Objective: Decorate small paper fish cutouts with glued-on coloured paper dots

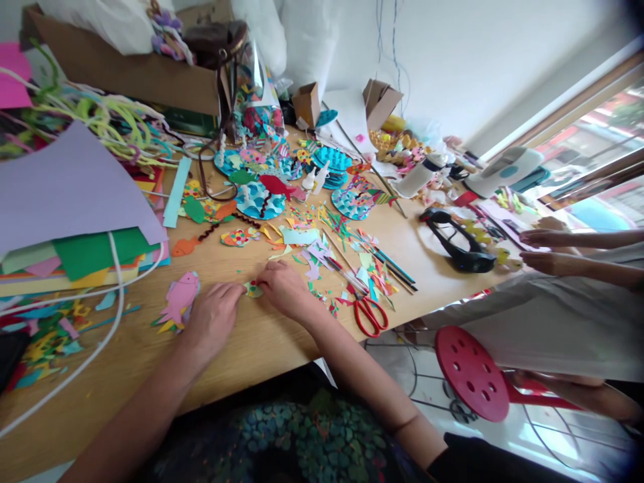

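Left hand [214, 315] and right hand [284, 288], fingers curled, both pinch the small paper cut-out [254, 290] flat on the table [282, 342]; judged mid-assembly, with finished fish discs [259, 198] well beyond.

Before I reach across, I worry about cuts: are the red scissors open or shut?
Shut, it seems: the red scissors lie flat on the table, handle loops close together, the blades partly hidden among paper scraps.

Bright window daylight, warped soft edges
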`<action>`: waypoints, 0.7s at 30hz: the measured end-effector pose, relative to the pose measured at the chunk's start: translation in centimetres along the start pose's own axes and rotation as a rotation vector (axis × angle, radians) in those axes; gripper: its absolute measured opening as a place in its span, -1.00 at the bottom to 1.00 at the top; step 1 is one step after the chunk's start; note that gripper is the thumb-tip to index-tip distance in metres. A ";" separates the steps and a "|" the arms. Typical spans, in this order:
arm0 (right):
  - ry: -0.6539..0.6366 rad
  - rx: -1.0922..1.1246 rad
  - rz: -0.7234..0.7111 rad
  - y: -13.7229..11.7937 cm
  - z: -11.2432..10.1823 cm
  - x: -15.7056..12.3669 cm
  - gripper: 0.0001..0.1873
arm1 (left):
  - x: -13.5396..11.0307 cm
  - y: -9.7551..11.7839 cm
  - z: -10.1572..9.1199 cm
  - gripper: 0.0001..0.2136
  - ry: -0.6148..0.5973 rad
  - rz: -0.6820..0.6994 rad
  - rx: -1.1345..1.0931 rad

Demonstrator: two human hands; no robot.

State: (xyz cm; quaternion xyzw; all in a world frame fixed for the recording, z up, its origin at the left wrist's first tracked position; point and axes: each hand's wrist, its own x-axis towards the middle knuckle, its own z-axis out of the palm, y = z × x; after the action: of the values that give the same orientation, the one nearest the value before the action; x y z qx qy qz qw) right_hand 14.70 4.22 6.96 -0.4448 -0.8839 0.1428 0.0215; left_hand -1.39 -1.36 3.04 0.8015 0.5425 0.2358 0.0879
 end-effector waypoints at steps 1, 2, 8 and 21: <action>0.018 0.010 0.007 0.0 -0.3 -0.2 -0.76 | 0.0 0.0 0.0 -0.76 0.002 0.000 -0.002; 0.047 0.028 0.014 0.0 -0.6 -0.5 -0.77 | 0.0 0.0 0.0 -0.76 0.008 0.000 -0.004; 0.199 0.164 0.133 1.6 -2.6 -4.5 -0.82 | 0.0 0.0 0.1 -0.74 0.044 0.025 0.017; 0.178 0.239 0.265 2.6 -1.3 -10.7 -0.87 | 0.1 -0.1 -0.4 -0.75 0.010 0.027 0.001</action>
State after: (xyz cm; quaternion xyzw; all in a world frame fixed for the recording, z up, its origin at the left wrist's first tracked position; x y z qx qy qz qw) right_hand 23.36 -2.47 8.48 -0.5626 -0.7890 0.2083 0.1329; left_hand -1.61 -1.28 3.36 0.8076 0.5323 0.2405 0.0817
